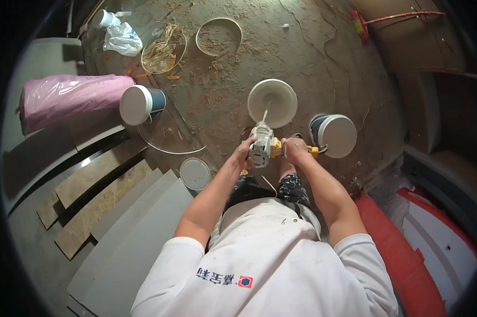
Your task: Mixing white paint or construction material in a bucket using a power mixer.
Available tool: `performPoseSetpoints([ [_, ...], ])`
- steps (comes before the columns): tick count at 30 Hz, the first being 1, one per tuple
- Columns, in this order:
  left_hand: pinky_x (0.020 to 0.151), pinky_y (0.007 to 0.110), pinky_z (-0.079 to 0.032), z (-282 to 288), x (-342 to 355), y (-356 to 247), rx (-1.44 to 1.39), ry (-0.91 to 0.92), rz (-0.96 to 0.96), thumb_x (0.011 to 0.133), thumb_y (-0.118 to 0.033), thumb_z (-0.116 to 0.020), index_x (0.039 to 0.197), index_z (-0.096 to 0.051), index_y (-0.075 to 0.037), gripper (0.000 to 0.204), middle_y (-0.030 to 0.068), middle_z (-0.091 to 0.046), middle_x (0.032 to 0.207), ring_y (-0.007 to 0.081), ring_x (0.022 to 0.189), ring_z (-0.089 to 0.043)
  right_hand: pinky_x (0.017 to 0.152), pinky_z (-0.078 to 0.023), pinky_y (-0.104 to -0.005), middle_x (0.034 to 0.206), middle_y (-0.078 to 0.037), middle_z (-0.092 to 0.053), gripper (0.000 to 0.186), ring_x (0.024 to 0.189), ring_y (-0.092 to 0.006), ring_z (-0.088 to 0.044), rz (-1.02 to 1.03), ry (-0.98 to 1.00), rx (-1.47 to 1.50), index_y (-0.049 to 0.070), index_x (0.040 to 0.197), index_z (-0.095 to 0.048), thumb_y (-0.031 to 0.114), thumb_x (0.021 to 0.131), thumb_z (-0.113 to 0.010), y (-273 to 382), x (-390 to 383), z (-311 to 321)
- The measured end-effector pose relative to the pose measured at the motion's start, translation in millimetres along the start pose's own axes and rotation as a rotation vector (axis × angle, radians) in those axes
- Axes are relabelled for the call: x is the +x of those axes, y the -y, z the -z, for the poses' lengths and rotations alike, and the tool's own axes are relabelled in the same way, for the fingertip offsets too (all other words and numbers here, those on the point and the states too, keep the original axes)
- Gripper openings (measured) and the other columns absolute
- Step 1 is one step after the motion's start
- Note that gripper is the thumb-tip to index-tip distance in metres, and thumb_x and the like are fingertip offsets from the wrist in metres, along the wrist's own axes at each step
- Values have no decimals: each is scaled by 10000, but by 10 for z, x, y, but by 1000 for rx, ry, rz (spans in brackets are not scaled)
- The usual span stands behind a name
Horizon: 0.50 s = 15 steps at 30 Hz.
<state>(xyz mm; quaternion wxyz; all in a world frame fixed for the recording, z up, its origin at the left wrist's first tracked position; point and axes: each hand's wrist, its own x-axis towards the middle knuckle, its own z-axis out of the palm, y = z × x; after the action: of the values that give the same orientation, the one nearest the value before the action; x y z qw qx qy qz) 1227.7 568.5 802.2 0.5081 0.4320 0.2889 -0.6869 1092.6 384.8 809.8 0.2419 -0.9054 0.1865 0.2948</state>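
A paint-splattered grey and yellow power drill with a mixing rod point(259, 148) is held between my two hands, in front of my legs. My left hand point(243, 150) grips the left side of its grey body. Around the yellow handle on the right, my right hand point(296, 149) is closed. The rod runs forward from the tool into an open white bucket point(255, 97), which holds a pale material. Where the rod ends inside is hard to make out. Close to my right hand stands a bucket with a white lid point(337, 136).
Another lidded bucket point(135, 105) stands left, beside a pink wrapped roll point(74, 100). A round white lid point(195, 174) lies near grey boards point(138, 227). Farther ahead are an open container point(219, 37) and a white plastic bag point(123, 39). Red sheeting point(394, 253) borders the right.
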Motion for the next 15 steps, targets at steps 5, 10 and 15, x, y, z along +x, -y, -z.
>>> performPoseSetpoints([
  [5,828,502,-524,-70,-154,-21,90,61,174,953,-489,-392,1199,-614,-174,457,71,-669,1099,244,978,-645,794,-551,-401,948,-144,-709,248,933,-303,-684,18,209,30,114,934,-703,179,695,-692,60,-199,85],
  [10,837,470,-532,-152,-341,-147,96,-7,82,993,-443,-338,1252,-575,-131,469,68,-671,1120,238,980,-656,754,-539,-422,856,-144,-689,290,859,-326,-674,126,94,119,95,891,-636,231,648,-715,66,-91,-141],
  [15,859,463,-533,30,-345,-149,81,27,31,999,-454,-347,1293,-541,-100,499,99,-659,1148,255,985,-657,765,-543,-411,868,-141,-694,275,865,-312,-680,125,-13,104,88,906,-632,192,662,-703,207,-39,-251],
])
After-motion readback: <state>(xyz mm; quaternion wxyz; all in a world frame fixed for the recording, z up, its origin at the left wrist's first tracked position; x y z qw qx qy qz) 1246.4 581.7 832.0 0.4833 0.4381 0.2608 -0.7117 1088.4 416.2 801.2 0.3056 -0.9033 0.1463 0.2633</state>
